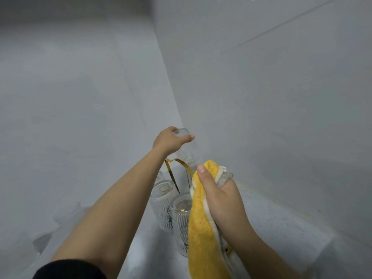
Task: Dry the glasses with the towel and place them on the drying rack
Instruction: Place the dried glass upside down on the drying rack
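Note:
My left hand [170, 140] grips the base of a clear ribbed glass [186, 152], upside down, held over the far side of the gold wire drying rack [173, 174] near the wall corner. My right hand [218, 195] clutches a yellow and white towel [200, 224] that hangs down in front of the rack. Two ribbed glasses sit inverted on the rack: one glass [162, 206] on the left and another glass [181, 220] nearer me, partly hidden by the towel.
White tiled walls meet in a corner [182, 121] right behind the rack. A pale speckled counter [281, 224] runs along the right wall. More clear glassware [66, 216] shows faintly at lower left.

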Demonstrator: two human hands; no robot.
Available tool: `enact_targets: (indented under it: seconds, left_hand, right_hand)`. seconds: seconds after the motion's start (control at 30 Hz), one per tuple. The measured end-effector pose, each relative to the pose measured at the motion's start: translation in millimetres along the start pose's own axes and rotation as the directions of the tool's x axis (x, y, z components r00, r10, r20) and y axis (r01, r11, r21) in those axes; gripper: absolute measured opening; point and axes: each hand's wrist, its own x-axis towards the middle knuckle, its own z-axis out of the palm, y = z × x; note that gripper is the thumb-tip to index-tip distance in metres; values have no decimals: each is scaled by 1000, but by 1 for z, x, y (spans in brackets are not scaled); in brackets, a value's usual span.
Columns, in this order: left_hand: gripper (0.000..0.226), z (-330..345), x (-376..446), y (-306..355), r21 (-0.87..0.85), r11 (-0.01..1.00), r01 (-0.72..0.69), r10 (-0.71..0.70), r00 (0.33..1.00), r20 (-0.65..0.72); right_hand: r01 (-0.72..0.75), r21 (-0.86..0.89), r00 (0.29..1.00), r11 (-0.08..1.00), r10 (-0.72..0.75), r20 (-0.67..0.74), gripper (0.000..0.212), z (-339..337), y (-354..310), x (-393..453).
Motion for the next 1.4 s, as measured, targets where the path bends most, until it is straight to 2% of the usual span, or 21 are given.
enact_targets:
  seconds: [0.2,0.33,0.47,0.57,0.63,0.7,0.83,1.27,1.33,1.4]
  left_hand:
    - [80,17,10,-1,252,968,7,-41,991,128]
    - [71,26,14,-3,383,924,5,-95,972,216]
    - [64,31,23,-8,463,886,-4,-142,950,279]
    - [74,33,29,-12,497,868,-2,-175,935,309]
    - [66,34,31,-14,523,852,-12,-185,928,323]
    - [63,35,34,-16,516,857,-3,-205,915,347]
    - [81,37,34,-13,482,876,6,-230,884,407]
    - [86,38,35,-11,492,871,7,-263,851,454]
    - [82,35,32,-12,475,879,27,-264,858,440]
    - [70,31,31,-13,431,901,47,-226,899,375]
  right_hand:
    - [-10,15,1000,1000,10,30,45,-2,1,2]
    - [-53,54,998,997,52,31,45,-7,3,1]
    - [-62,85,998,994,59,29,39,-10,3,1]
    - [-66,91,997,994,63,35,41,-10,4,2]
    - [-72,95,997,993,69,35,41,-9,4,2]
    - [-78,98,997,992,75,31,38,-10,5,2]
    - [-91,109,996,990,89,16,31,-9,9,4]
    - [-84,121,996,989,87,-15,30,-7,16,6]
    - [-74,110,997,991,75,-8,35,-6,14,5]
    - [-76,116,997,990,77,-4,37,-5,13,4]
